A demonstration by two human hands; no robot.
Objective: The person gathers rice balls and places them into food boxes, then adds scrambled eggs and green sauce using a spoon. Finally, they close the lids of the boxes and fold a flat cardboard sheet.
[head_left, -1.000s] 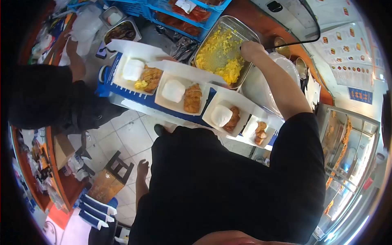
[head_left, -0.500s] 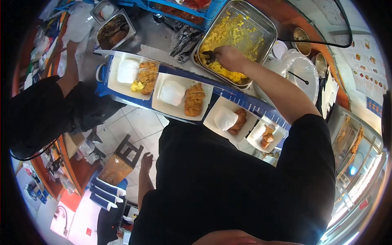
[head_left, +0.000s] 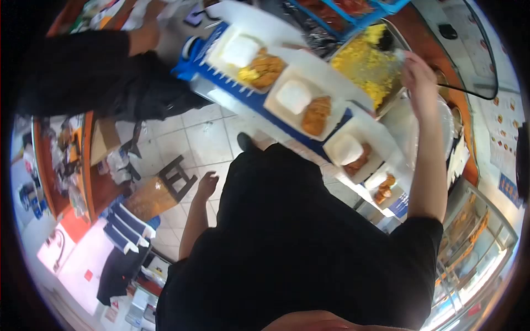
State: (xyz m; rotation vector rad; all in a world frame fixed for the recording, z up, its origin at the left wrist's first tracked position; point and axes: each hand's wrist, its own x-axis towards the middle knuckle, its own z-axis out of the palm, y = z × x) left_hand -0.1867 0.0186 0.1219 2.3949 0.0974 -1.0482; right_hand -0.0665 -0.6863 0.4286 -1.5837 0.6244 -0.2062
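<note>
My right hand [head_left: 418,74] is over the right side of a metal tray [head_left: 408,36] of crumbled yellow egg [head_left: 361,60]. Its fingers are closed around a dark utensil [head_left: 386,39], blurred by motion, whose exact kind I cannot make out. In front of me, a row of white takeaway boxes holds rounded white portions, probably rice [head_left: 293,96], beside pieces of browned fried meat [head_left: 316,116]. The leftmost box [head_left: 221,49] has some yellow egg too. My left hand [head_left: 207,185] hangs low at my side above the floor, loosely open and holding nothing.
At the left, another person's hand [head_left: 144,38] and dark sleeve [head_left: 83,66] reach across. A blue crate [head_left: 375,14] sits behind the boxes. A clear-covered stack [head_left: 414,129] stands near my right forearm. A wooden stool [head_left: 149,198] is on the tiled floor.
My view has turned, so the boxes now slope down to the right. My right hand has moved from the tray's near left part to its right side. My left hand still hangs low.
</note>
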